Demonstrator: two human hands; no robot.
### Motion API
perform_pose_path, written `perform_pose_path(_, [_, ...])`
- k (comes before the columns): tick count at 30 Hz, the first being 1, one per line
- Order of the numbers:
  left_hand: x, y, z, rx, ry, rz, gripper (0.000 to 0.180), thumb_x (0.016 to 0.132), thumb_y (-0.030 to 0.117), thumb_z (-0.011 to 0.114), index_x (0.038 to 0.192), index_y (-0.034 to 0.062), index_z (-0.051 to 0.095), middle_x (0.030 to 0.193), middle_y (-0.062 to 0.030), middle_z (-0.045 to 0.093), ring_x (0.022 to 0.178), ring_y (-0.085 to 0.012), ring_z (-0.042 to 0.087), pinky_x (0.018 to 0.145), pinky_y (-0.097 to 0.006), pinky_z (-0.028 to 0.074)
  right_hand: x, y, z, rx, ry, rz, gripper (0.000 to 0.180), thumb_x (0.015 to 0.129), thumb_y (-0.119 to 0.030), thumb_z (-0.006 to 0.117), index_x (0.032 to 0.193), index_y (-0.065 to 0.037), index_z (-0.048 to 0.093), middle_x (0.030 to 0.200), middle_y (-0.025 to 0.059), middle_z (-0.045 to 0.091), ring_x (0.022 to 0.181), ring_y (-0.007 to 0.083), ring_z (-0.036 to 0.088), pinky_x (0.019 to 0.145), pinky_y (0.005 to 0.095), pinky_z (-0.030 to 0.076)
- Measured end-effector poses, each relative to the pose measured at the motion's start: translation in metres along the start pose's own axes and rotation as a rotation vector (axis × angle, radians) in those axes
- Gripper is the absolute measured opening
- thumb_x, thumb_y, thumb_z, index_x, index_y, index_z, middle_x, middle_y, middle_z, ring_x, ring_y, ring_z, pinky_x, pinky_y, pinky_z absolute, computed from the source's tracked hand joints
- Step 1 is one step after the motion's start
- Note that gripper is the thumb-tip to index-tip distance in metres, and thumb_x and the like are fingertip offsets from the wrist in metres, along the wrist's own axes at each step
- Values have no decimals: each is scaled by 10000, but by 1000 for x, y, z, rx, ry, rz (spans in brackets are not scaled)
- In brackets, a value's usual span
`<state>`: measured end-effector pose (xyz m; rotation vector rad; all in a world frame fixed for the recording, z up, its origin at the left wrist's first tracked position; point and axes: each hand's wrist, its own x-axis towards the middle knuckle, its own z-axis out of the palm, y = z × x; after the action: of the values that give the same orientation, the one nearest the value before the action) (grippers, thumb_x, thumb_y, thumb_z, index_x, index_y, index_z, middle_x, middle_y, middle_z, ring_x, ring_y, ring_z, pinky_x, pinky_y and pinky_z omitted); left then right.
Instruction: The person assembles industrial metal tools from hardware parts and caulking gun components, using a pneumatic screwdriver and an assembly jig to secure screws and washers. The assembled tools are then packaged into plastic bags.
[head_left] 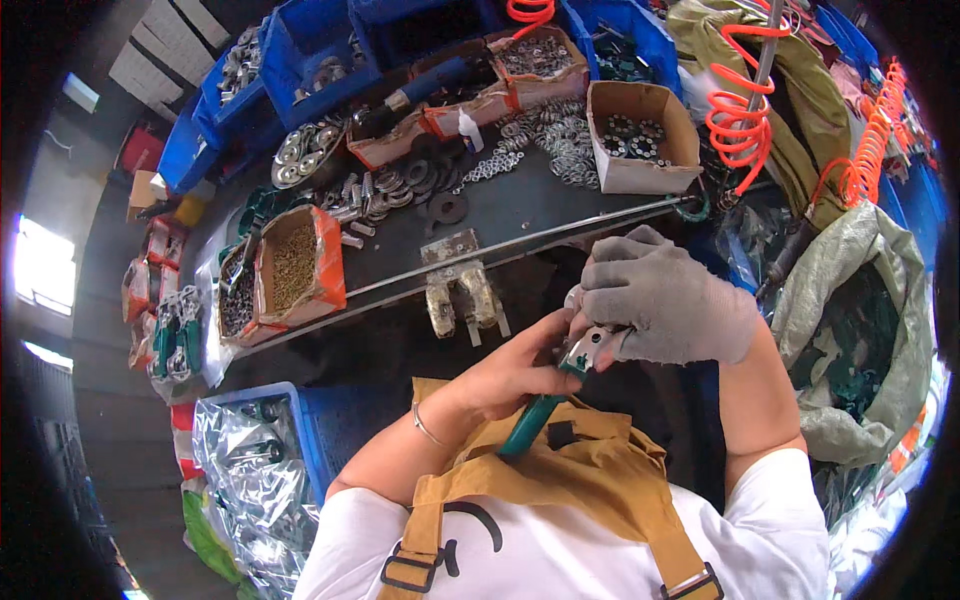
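Close to my chest, over the brown apron (570, 455), I hold a hand tool (533, 422) with a green handle and a silver metal head pierced by a hole. Bare and closed, my left hand (515, 375) grips it just below the head. In a grey glove, my right hand (665, 305) has its fingers bent around the metal head from the other side. A small round metal piece shows between the hands, partly covered by fingers. The handle's lower end points down toward the apron.
A worn metal fixture (462, 285) sits at the bench edge beside a long metal rod (520, 240). Boxes of small parts (293, 268), washers (565, 145) and blue bins (318, 55) cover the bench. Red coiled hoses (740, 130) hang right, above a sack (880, 330) of green parts.
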<state>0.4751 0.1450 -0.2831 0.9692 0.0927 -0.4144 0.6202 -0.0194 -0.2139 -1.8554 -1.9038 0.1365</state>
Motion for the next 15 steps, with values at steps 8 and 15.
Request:
perform_pose_path(8, [6, -12, 9, -116, 232, -62, 565, 786, 122, 593, 1317, 87, 402, 1061, -97, 554, 843, -196, 560, 661, -320, 483, -14, 7, 19, 60, 40, 108, 286, 753, -289, 668, 980, -126, 607, 969, 60, 598, 993, 264, 549, 854, 391, 453])
perform_pose_path(15, [-4, 1, -13, -313, 241, 252, 593, 731, 193, 686, 1242, 41, 425, 1076, -108, 498, 752, -194, 547, 612, -331, 483, -147, 116, 5, -229, 949, 1212, 226, 856, -116, 548, 1041, -13, 628, 946, 147, 677, 895, 222, 648, 808, 331, 483])
